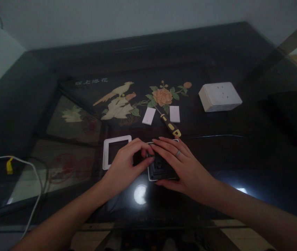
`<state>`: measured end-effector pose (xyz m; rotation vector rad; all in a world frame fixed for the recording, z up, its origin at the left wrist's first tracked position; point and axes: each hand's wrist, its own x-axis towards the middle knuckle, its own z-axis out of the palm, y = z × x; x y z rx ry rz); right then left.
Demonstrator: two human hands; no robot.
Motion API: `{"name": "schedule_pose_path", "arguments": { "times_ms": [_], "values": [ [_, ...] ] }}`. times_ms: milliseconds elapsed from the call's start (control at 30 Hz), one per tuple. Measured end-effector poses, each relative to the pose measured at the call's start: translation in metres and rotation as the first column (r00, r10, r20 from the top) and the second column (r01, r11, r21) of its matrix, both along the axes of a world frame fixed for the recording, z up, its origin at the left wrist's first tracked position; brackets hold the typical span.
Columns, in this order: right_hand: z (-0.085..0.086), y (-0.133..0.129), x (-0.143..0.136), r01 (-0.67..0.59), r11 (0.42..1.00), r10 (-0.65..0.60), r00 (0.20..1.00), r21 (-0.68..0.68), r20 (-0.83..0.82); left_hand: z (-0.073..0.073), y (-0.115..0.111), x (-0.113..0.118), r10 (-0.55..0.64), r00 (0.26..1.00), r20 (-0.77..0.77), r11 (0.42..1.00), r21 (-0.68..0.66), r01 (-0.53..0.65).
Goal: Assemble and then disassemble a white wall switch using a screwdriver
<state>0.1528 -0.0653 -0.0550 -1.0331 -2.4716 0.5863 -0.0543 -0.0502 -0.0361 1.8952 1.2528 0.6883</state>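
Okay, so the black-backed panel (161,170) is being gripped, lower centre of the frame, by the right hand (183,167); the left hand (127,158) has its fingers pinched at the edge, on what can't be told.

On the table (216,153) we have the panel (159,168) beneath our right hand (181,161), our left hand (129,158) at its left edge, the frame (106,154) farther left, the screwdriver (169,124) behind, between left tile (149,115) and right tile (175,114), the box (220,97) back right, and the cable (35,170) far left.
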Motion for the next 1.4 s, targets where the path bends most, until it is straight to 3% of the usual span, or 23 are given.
{"name": "schedule_pose_path", "arguments": {
  "times_ms": [633,1133,1400],
  "values": [
    [0.002,0.0,0.0,-0.006,1.0,0.006,1.0,0.027,0.011,0.003,0.002,-0.004,0.013,1.0,0.013,0.999,-0.036,-0.012],
    [-0.003,-0.001,-0.001,-0.001,0.998,0.001,1.0,0.061,-0.003,-0.007,0.0,0.0,0.01,1.0,0.024,0.999,0.045,-0.011],
    [-0.003,-0.002,-0.001,-0.005,0.997,0.002,0.999,0.08,0.037,-0.005,0.0,0.0,-0.021,1.0,-0.014,0.998,0.06,0.022]
  ]
}}
